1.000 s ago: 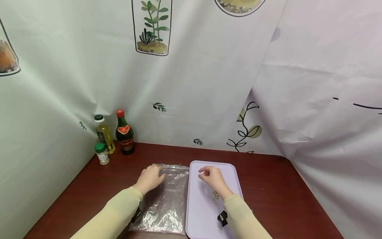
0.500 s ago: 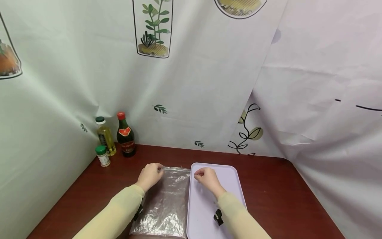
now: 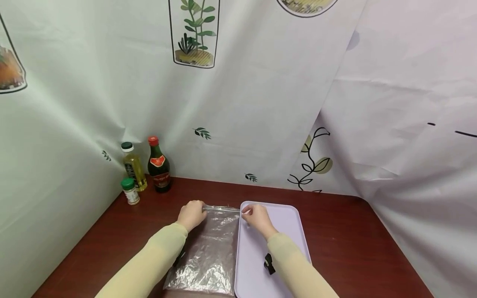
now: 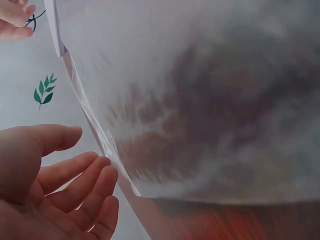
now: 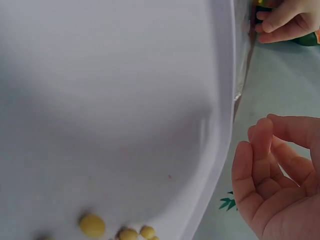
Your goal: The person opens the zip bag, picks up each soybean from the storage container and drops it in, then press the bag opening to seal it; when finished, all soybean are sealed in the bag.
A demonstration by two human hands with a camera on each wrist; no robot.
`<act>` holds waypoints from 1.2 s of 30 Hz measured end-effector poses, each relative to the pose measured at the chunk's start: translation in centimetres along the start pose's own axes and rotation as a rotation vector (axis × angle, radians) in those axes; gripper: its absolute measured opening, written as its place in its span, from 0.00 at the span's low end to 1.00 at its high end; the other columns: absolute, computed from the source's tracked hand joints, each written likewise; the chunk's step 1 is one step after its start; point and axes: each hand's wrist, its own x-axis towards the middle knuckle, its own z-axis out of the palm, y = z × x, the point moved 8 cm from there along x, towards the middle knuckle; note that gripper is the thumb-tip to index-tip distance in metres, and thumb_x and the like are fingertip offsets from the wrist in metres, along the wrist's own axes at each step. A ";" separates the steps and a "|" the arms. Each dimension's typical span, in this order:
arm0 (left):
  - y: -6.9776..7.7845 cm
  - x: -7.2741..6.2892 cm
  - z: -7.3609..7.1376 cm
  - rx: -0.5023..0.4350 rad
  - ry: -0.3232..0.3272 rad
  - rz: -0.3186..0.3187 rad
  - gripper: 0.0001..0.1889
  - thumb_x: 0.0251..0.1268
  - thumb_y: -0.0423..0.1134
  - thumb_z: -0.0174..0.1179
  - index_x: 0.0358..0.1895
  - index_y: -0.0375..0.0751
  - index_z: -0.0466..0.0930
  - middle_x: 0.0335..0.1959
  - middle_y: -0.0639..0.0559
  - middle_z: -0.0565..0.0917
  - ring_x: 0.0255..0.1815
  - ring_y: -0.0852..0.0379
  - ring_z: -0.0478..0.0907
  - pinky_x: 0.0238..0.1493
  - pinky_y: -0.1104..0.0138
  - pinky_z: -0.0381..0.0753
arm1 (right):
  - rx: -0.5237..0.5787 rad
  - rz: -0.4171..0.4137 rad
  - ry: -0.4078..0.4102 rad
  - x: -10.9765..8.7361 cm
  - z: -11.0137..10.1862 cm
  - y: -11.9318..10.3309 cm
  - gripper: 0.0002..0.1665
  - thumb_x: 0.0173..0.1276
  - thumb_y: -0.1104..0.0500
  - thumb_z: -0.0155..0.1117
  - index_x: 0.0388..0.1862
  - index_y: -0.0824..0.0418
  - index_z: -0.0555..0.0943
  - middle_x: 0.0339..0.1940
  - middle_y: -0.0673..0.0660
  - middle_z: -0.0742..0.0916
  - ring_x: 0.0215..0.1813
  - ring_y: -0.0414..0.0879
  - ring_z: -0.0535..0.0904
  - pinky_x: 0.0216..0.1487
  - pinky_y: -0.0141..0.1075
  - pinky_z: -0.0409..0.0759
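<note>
A clear zip-lock bag (image 3: 212, 252) lies flat on the dark red table, its zip edge away from me. My left hand (image 3: 191, 215) is at the bag's far left corner. In the left wrist view its thumb stands apart from loosely bent fingers (image 4: 95, 192), close to the bag's edge (image 4: 107, 142). My right hand (image 3: 258, 219) is over the far left corner of the lilac tray (image 3: 253, 265), near the bag's far right corner. Its thumb and forefinger are close together in the right wrist view, with nothing visible between them. Small round yellow bean-like pieces (image 5: 92, 226) lie on the tray.
At the back left stand a dark sauce bottle (image 3: 159, 167) with a red cap, an oil bottle (image 3: 134, 167) and a green-capped jar (image 3: 130, 192). A patterned white cloth (image 3: 261, 103) hangs behind the table. The tray sits right beside the bag.
My right hand has moved left across the tray toward the bag's zip edge. My left hand has come to the bag's far left corner. The bag and tray have hardly moved.
</note>
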 end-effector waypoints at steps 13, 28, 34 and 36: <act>0.0 1.2 0.1 0.094 -0.003 0.037 0.08 0.57 0.35 0.64 0.37 0.33 0.83 0.32 0.40 0.80 0.37 0.41 0.79 0.34 0.50 0.82 | -0.081 0.036 0.007 2.0 1.6 1.2 0.05 0.53 0.69 0.66 0.31 0.65 0.83 0.17 0.53 0.82 0.19 0.37 0.73 0.22 0.27 0.74; -0.7 2.3 1.6 0.061 -0.040 -0.008 0.13 0.62 0.32 0.60 0.49 0.33 0.81 0.42 0.38 0.82 0.44 0.41 0.80 0.40 0.50 0.83 | -0.237 0.047 0.012 3.6 4.0 0.3 0.06 0.53 0.68 0.68 0.33 0.67 0.83 0.33 0.61 0.87 0.38 0.53 0.83 0.41 0.43 0.83; -1.0 2.7 2.0 0.044 -0.032 -0.007 0.11 0.61 0.31 0.59 0.46 0.35 0.82 0.39 0.40 0.83 0.42 0.42 0.80 0.37 0.50 0.83 | -0.258 0.029 0.037 3.7 4.0 0.3 0.15 0.55 0.67 0.67 0.43 0.67 0.83 0.40 0.63 0.87 0.44 0.56 0.83 0.46 0.46 0.83; -1.1 2.8 2.1 0.034 -0.032 -0.012 0.10 0.61 0.31 0.60 0.45 0.35 0.83 0.38 0.40 0.83 0.42 0.43 0.80 0.37 0.51 0.83 | -0.261 0.034 0.038 3.7 3.9 0.3 0.12 0.56 0.66 0.67 0.41 0.65 0.84 0.39 0.61 0.87 0.43 0.55 0.84 0.45 0.45 0.83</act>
